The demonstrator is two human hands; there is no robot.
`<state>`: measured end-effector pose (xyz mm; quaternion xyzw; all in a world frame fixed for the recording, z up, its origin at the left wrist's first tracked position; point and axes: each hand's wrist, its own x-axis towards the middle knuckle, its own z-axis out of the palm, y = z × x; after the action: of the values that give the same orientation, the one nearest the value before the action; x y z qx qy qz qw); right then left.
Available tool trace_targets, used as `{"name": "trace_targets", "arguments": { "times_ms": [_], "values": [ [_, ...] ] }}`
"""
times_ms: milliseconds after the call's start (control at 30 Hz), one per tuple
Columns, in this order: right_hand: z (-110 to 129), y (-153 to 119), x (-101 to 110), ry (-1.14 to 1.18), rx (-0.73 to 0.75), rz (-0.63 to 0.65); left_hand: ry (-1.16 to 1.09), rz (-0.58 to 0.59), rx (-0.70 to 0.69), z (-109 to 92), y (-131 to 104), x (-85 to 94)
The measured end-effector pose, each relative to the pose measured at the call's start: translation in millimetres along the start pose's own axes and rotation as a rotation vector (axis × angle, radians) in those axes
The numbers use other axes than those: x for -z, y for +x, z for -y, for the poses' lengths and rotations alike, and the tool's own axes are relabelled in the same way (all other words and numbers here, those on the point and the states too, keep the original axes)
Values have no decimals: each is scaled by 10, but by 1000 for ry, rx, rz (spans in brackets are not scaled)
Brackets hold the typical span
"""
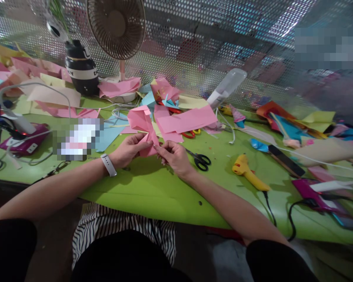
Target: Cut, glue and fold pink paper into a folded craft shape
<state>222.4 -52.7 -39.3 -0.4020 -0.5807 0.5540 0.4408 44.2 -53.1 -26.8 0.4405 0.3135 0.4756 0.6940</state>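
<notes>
Between my two hands is a folded piece of pink paper (148, 129), its upper part bent over into a boxy loop. My left hand (132, 149) pinches its lower left side, with the thumb on top. On the other side, my right hand (175, 157) is closed at the lower right corner, thumb and fingertips on the paper's edge. Flat pink sheets (185, 120) lie just beyond the hands. Black-handled scissors (202, 159) rest right of my right hand, their blades partly hidden behind it.
A yellow glue gun (248, 172) lies on the green table (164, 196) to the right. Magenta power strips (26, 139) sit on both sides. A blurred phone (81, 139) lies left. Behind stand a fan (116, 27), a black bottle (81, 70) and scattered coloured paper.
</notes>
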Motion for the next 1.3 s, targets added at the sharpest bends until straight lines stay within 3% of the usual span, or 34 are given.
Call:
{"name": "trace_targets", "arguments": {
  "times_ms": [333, 667, 1300],
  "values": [
    [0, 34, 10, 47, -30, 8, -8, -38, 40, 9, 7, 24],
    [-3, 80, 78, 37, -22, 78, 6, 0, 25, -12, -2, 9],
    [-14, 79, 70, 35, -44, 56, 95, 17, -22, 73, 16, 46]
  ]
}}
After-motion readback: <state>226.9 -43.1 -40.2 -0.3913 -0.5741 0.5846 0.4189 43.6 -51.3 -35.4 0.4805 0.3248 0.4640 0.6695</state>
